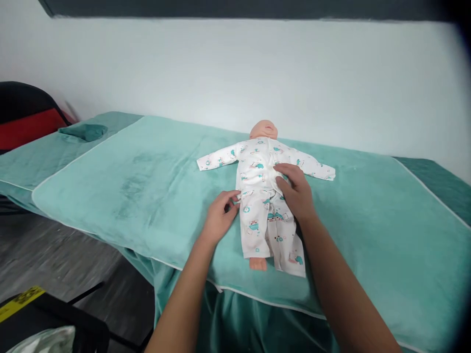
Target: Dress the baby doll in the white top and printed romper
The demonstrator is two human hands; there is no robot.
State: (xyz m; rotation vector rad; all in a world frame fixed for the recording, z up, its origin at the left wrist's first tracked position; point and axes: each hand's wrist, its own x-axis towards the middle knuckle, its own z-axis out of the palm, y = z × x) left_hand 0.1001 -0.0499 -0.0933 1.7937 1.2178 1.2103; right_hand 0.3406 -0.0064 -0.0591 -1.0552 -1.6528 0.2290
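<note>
A baby doll (264, 130) lies on its back on a teal blanket (147, 176), dressed in a white patterned sleepsuit (257, 166) with trousers (267, 228). My left hand (220, 215) pinches the edge of the garment at the doll's left hip, fingers closed on the cloth. My right hand (296, 190) lies on the doll's belly and waist, fingers curled onto the fabric. One bare foot (257, 263) shows below the trouser leg.
The blanket covers a padded table (434, 181) against a white wall. A folded teal cloth (84, 131) lies at the far left end. A black and red chair (25, 117) stands beyond the table's left end. Dark objects sit on the floor at lower left.
</note>
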